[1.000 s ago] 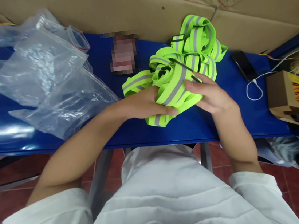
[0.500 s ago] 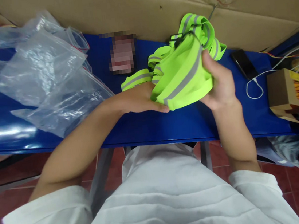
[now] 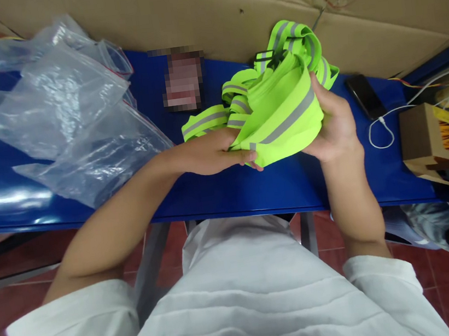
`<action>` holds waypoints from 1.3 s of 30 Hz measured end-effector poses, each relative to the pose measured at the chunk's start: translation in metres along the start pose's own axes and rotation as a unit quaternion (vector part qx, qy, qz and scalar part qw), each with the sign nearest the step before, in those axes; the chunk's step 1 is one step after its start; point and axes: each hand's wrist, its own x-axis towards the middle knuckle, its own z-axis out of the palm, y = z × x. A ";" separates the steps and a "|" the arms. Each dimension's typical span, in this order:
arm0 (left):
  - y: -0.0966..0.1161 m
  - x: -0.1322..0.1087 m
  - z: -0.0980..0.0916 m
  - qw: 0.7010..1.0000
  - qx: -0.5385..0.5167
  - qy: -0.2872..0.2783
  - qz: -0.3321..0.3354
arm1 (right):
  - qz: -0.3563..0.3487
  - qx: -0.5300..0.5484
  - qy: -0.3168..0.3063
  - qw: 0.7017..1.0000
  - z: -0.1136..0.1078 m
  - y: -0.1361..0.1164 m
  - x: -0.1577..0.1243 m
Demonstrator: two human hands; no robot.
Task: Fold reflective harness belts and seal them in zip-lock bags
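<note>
A neon-yellow reflective strap with a grey stripe is gathered in loops between my two hands, above the blue table. My left hand pinches its lower left end, thumb on top. My right hand is wrapped round the right side, thumb against the striped face; its other fingers are hidden behind the band. Behind and beside the held part lie more loops of the same yellow strapping, with a black buckle near the top. Whether these loops join the held part I cannot tell.
Clear zip bags are heaped at the left of the blue table. A blurred-out item lies at the back. At the right are a black phone, a white cable and a small cardboard box. Cardboard lines the back.
The held strap has shifted slightly right and its striped face has turned a little, showing more of the buckle behind. Both my hands have moved slightly right with it.
</note>
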 end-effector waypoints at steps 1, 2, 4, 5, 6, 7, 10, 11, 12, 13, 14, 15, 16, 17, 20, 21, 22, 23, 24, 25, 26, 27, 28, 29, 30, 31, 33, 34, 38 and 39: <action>-0.001 0.001 0.001 1.000 0.010 0.022 0.004 | -0.008 -0.010 0.003 1.000 0.003 0.000 0.000; -0.002 0.001 0.003 0.999 0.012 0.049 0.004 | -0.019 -0.020 0.007 1.000 0.006 -0.001 -0.001; -0.003 0.003 0.008 0.995 -0.019 0.101 -0.021 | -0.036 -0.030 0.012 0.999 0.011 0.000 -0.002; -0.003 0.004 0.011 0.990 -0.046 0.124 -0.043 | -0.041 -0.037 0.013 0.998 0.013 0.001 -0.002; -0.003 0.005 0.014 0.984 -0.071 0.146 -0.066 | -0.043 -0.046 0.014 0.998 0.015 0.001 -0.002; -0.003 0.006 0.017 0.978 -0.091 0.167 -0.087 | -0.042 -0.056 0.016 0.997 0.015 0.002 -0.002; -0.001 0.007 0.021 0.967 -0.115 0.198 -0.110 | -0.030 -0.094 0.019 0.995 0.012 0.004 0.001; 0.000 0.007 0.020 0.969 -0.119 0.190 -0.107 | -0.024 -0.103 0.016 0.994 0.010 0.005 0.002; 0.000 0.007 0.018 0.972 -0.120 0.176 -0.101 | -0.019 -0.109 0.012 0.994 0.009 0.005 0.002; -0.001 0.007 0.016 0.976 -0.116 0.161 -0.093 | -0.014 -0.116 0.006 0.993 0.008 0.005 0.003; -0.002 0.006 0.014 0.980 -0.106 0.147 -0.086 | -0.011 -0.123 0.001 0.992 0.007 0.006 0.003; -0.003 0.006 0.011 0.983 -0.091 0.135 -0.081 | -0.010 -0.130 -0.002 0.991 0.007 0.006 0.003; -0.005 0.005 0.009 0.987 -0.074 0.121 -0.078 | -0.011 -0.139 -0.001 0.990 0.007 0.007 0.003; -0.008 0.005 0.007 0.990 -0.057 0.109 -0.075 | -0.013 -0.147 0.001 0.989 0.008 0.008 0.002; -0.014 0.004 0.004 0.994 -0.021 0.089 -0.064 | -0.019 -0.156 0.006 0.988 0.009 0.010 0.001; -0.015 0.004 0.005 0.995 -0.013 0.083 -0.059 | -0.019 -0.148 0.001 0.989 0.009 0.010 0.001; -0.016 0.003 0.005 0.996 -0.005 0.076 -0.054 | -0.017 -0.136 -0.007 0.991 0.009 0.011 0.000; -0.015 0.003 0.005 0.997 0.002 0.068 -0.047 | -0.012 -0.122 -0.017 0.992 0.008 0.011 -0.001; -0.014 0.002 0.006 0.997 0.008 0.063 -0.041 | -0.006 -0.109 -0.026 0.994 0.008 0.011 -0.001; -0.012 0.001 0.006 0.997 0.013 0.065 -0.033 | 0.002 -0.097 -0.037 0.995 0.007 0.011 -0.002; -0.010 0.000 0.006 0.997 0.017 0.074 -0.024 | 0.009 -0.086 -0.046 0.995 0.007 0.011 -0.002; -0.008 -0.001 0.005 0.996 0.019 0.087 -0.014 | 0.016 -0.075 -0.058 0.995 0.008 0.012 -0.002; -0.006 -0.002 0.005 0.995 0.020 0.099 -0.002 | 0.021 -0.062 -0.072 0.995 0.009 0.013 -0.003; -0.003 -0.003 0.005 0.994 0.019 0.104 0.011 | 0.023 -0.046 -0.085 0.995 0.010 0.015 -0.003; -0.001 -0.004 0.006 0.995 0.016 0.099 0.025 | 0.022 -0.031 -0.097 0.995 0.012 0.017 -0.004; 0.001 -0.005 0.006 0.996 0.011 0.083 0.036 | 0.018 -0.020 -0.104 0.994 0.015 0.020 -0.004; 0.005 -0.006 0.007 0.998 -0.003 0.041 0.046 | 0.004 -0.016 -0.099 0.995 0.020 0.027 -0.004; 0.008 -0.007 0.008 0.998 -0.010 0.031 0.046 | -0.009 -0.028 -0.084 0.996 0.022 0.030 -0.004; 0.012 -0.007 0.007 0.996 -0.031 0.079 0.029 | -0.057 -0.140 0.016 0.988 0.023 0.032 -0.002; 0.013 -0.007 0.007 0.995 -0.037 0.091 0.023 | -0.061 -0.164 0.034 0.984 0.022 0.030 -0.002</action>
